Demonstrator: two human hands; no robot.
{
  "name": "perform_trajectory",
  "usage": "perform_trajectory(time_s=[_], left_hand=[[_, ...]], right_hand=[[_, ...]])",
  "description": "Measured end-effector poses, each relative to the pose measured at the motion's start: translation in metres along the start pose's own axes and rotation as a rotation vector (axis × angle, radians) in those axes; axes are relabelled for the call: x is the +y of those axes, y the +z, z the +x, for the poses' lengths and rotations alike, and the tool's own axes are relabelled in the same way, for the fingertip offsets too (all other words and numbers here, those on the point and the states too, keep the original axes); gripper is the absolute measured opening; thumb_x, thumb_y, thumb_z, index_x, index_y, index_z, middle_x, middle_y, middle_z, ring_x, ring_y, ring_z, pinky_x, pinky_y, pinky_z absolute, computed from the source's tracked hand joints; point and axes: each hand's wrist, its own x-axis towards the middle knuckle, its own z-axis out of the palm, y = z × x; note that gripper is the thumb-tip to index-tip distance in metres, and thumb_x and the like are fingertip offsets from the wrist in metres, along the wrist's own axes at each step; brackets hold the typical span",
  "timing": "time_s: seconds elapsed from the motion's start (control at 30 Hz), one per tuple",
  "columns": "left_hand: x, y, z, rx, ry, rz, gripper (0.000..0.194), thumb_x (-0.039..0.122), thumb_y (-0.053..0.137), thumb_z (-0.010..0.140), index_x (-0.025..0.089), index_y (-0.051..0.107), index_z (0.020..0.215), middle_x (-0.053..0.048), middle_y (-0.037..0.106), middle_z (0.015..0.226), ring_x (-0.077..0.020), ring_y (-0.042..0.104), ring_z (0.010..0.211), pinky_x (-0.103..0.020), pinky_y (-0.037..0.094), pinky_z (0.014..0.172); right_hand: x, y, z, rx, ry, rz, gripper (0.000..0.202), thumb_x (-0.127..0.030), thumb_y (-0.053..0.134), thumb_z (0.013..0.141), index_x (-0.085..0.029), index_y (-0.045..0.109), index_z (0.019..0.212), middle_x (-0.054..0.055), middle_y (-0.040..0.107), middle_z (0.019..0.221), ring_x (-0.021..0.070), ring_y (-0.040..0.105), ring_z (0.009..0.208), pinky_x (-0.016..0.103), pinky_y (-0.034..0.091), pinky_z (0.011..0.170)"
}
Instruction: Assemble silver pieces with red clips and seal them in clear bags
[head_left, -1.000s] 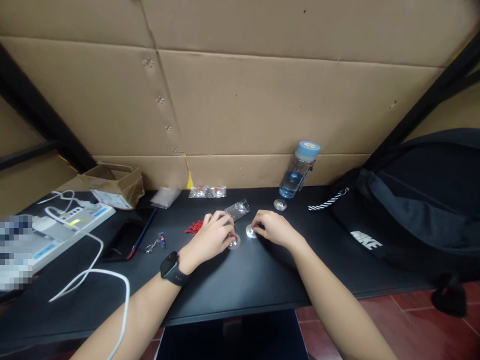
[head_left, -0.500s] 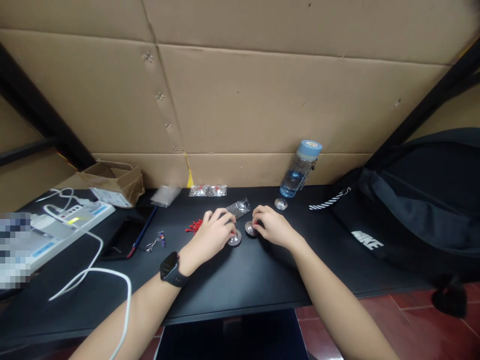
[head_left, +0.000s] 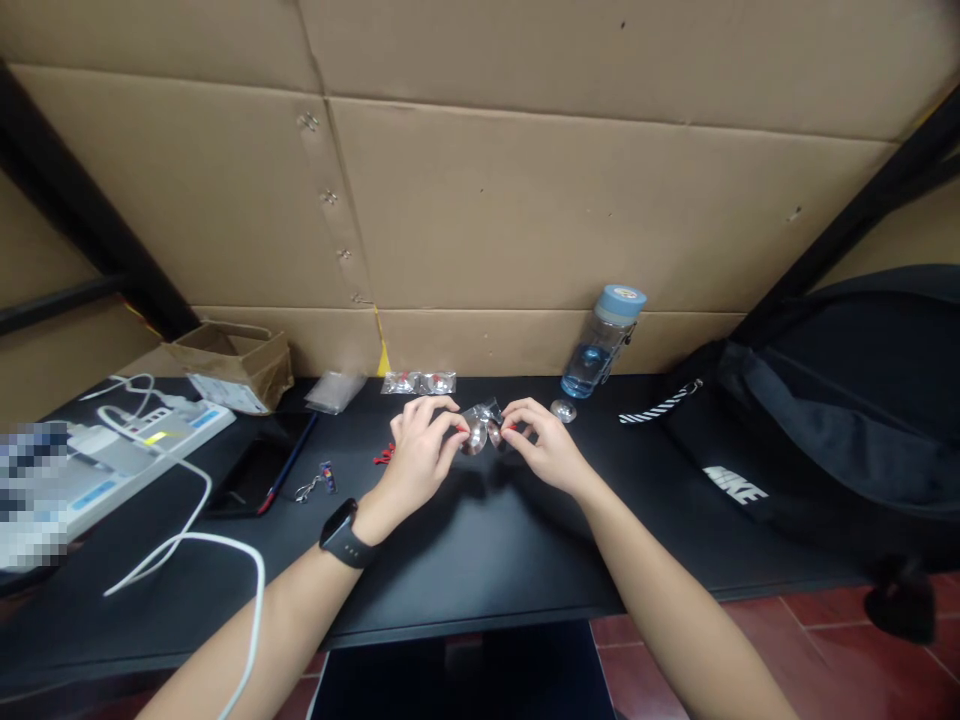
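Observation:
My left hand (head_left: 420,450) pinches a small round silver disc (head_left: 474,438) and holds it above the black desk (head_left: 465,560). My right hand (head_left: 541,443) pinches a second silver disc (head_left: 496,433) right beside the first, the two discs nearly touching. A clear plastic bag (head_left: 482,411) lies just behind the discs. A bunch of small red pieces (head_left: 383,455) lies on the desk by my left hand. A third silver disc (head_left: 562,410) rests near the water bottle (head_left: 602,340). A black watch sits on my left wrist.
Two small sealed packets (head_left: 417,382) and a clear bag (head_left: 334,391) lie by the cardboard wall. At left are a cardboard box (head_left: 232,365), a power strip (head_left: 112,455) with a white cable, a phone (head_left: 251,474), a pen, a key ring (head_left: 316,482). A black backpack (head_left: 825,420) fills the right.
Both hands have lifted the two silver discs off the desk and brought them together, up and toward the wall. The view has shifted slightly.

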Motion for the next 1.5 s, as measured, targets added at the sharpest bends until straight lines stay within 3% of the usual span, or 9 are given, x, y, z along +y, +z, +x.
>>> perform_trajectory(time_s=[0.3, 0.43, 0.57, 0.77, 1.3, 1.5], left_hand=[[0.01, 0.006, -0.003, 0.02, -0.054, -0.222, 0.007, 0.027, 0.059, 0.099, 0.025, 0.066, 0.098, -0.005, 0.058, 0.121, -0.025, 0.051, 0.117, -0.041, 0.036, 0.097], [0.01, 0.008, -0.004, 0.041, -0.068, -0.216, 0.005, 0.027, 0.063, 0.097, 0.025, 0.068, 0.098, -0.005, 0.058, 0.119, -0.0256, 0.051, 0.117, -0.041, 0.036, 0.097], [0.01, 0.008, -0.003, 0.05, -0.068, -0.191, 0.005, 0.026, 0.065, 0.096, 0.026, 0.07, 0.097, -0.004, 0.058, 0.12, -0.026, 0.05, 0.118, -0.042, 0.036, 0.097], [0.008, 0.009, -0.003, 0.065, -0.064, -0.145, 0.004, 0.027, 0.068, 0.094, 0.027, 0.072, 0.096, -0.005, 0.059, 0.119, -0.0264, 0.05, 0.118, -0.043, 0.036, 0.096], [-0.001, 0.01, -0.002, -0.003, -0.056, -0.092, 0.007, 0.031, 0.07, 0.092, 0.029, 0.076, 0.094, -0.006, 0.062, 0.117, -0.0282, 0.049, 0.118, -0.047, 0.037, 0.098], [-0.001, 0.011, -0.002, 0.0, -0.051, -0.091, 0.007, 0.031, 0.07, 0.092, 0.029, 0.077, 0.094, -0.005, 0.062, 0.116, -0.0281, 0.049, 0.118, -0.046, 0.037, 0.098]], right_hand=[[-0.011, 0.023, -0.004, 0.024, 0.155, 0.547, 0.022, -0.042, 0.076, 0.086, -0.02, 0.074, 0.086, 0.008, 0.061, 0.116, 0.0212, 0.064, 0.105, 0.037, 0.052, 0.098], [-0.015, 0.026, -0.005, -0.004, 0.282, 0.739, 0.024, -0.041, 0.081, 0.081, -0.02, 0.072, 0.088, 0.008, 0.065, 0.121, 0.0186, 0.068, 0.09, 0.039, 0.058, 0.088], [-0.019, 0.027, -0.006, -0.055, 0.366, 0.9, 0.025, -0.039, 0.081, 0.082, -0.021, 0.068, 0.091, 0.005, 0.068, 0.111, 0.019, 0.072, 0.087, 0.037, 0.061, 0.079], [-0.023, 0.025, -0.006, -0.068, 0.402, 0.893, 0.043, -0.038, 0.083, 0.08, -0.026, 0.067, 0.118, 0.007, 0.069, 0.119, 0.021, 0.075, 0.088, 0.037, 0.064, 0.077], [-0.012, 0.026, -0.007, -0.07, 0.404, 0.833, 0.062, -0.025, 0.095, 0.06, -0.024, 0.071, 0.117, 0.008, 0.068, 0.121, 0.0211, 0.074, 0.088, 0.04, 0.065, 0.078], [-0.013, 0.026, -0.007, -0.062, 0.433, 0.857, 0.056, -0.028, 0.093, 0.065, -0.024, 0.071, 0.117, 0.007, 0.067, 0.12, 0.0202, 0.074, 0.089, 0.04, 0.065, 0.079]])
